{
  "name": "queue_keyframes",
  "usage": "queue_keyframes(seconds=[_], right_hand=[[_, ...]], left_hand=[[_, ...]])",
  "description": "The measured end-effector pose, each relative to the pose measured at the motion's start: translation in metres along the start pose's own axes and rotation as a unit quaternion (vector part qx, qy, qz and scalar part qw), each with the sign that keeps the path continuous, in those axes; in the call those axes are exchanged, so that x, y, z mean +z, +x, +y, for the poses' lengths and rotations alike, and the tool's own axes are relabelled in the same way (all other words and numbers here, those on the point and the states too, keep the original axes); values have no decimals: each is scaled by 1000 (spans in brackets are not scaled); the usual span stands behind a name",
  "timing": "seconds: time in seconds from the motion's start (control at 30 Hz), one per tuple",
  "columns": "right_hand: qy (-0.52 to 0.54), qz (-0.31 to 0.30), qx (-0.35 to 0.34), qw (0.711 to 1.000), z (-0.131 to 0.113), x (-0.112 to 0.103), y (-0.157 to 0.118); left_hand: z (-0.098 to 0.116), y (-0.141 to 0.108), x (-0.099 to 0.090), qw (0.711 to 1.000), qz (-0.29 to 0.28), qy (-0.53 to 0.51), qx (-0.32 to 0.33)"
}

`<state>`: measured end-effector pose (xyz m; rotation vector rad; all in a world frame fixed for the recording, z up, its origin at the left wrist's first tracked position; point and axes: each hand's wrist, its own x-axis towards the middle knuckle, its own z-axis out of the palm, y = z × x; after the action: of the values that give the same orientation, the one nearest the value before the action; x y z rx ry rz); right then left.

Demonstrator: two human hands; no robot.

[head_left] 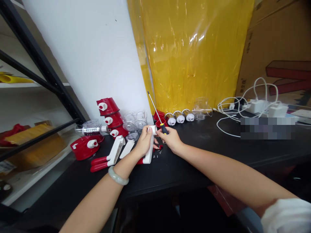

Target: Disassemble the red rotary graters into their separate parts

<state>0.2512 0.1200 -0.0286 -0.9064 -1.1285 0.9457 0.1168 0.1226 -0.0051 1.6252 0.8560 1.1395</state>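
Note:
My left hand (143, 142) is closed around the upper end of a white crank handle (149, 154), whose red grip shows low beside my wrist. A screwdriver (164, 128) with a black and yellow handle is held in my right hand (173, 139), its long shaft pointing up and away. My right fingertips are at the white round end of the crank handle; whether they pinch a small part there I cannot make out. Just below lie several small screws (155, 156) and small red pieces (160, 147). More red-gripped crank handles (116, 151) lie left of my left hand.
Stacked red housings (112, 113) and another red housing (84, 149) stand at the left. Clear plastic parts (136, 120) and metal drums (179, 117) line the back. White cables (233, 108) and adapters (278, 109) lie at right. A black shelf frame (46, 69) borders the left.

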Motion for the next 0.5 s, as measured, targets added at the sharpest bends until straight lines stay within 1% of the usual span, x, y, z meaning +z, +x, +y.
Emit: queue_keyframes(seconds=[0.23, 0.37, 0.5], right_hand=[[32, 1, -10, 999, 0, -1, -1], [36, 9, -10, 999, 4, 0, 0], [41, -32, -1, 999, 7, 3, 0]], left_hand=[[-1, 0, -1, 1000, -5, 20, 24], [-3, 0, -3, 997, -8, 60, 43], [-3, -3, -4, 987, -6, 138, 85]])
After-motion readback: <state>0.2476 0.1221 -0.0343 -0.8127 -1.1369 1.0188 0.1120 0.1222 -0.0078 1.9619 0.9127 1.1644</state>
